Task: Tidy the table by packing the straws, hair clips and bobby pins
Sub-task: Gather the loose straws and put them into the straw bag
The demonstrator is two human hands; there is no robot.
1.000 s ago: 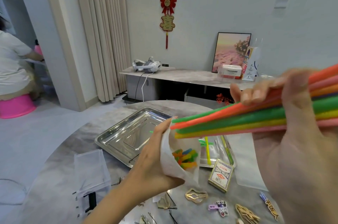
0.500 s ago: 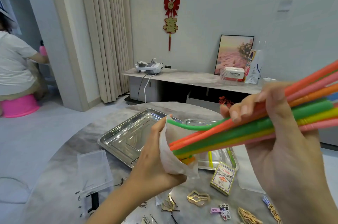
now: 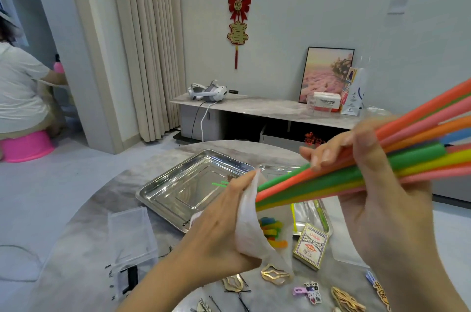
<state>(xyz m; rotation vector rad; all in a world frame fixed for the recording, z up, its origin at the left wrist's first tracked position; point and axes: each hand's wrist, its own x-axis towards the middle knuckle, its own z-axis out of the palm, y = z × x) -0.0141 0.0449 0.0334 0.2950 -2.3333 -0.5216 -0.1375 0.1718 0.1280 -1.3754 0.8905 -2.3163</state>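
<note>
My right hand grips a bundle of coloured straws that slants down to the left. Their lower ends sit inside the mouth of a white plastic bag, which my left hand holds open above the table; straw tips show through the bag's wall. Gold hair clips and a patterned clip lie on the grey table in front of me. Thin black bobby pins are scattered near the front edge. Two loose straws lie in a tray behind the bag.
A large steel tray sits behind my left hand, a smaller tray to its right. A playing-card box lies by the bag. A clear plastic box stands at the left. A person sits on a pink stool far left.
My right hand has pushed the straw bundle down and left, so its ends went from just outside the bag's mouth into the bag. My left hand stayed on the bag.
</note>
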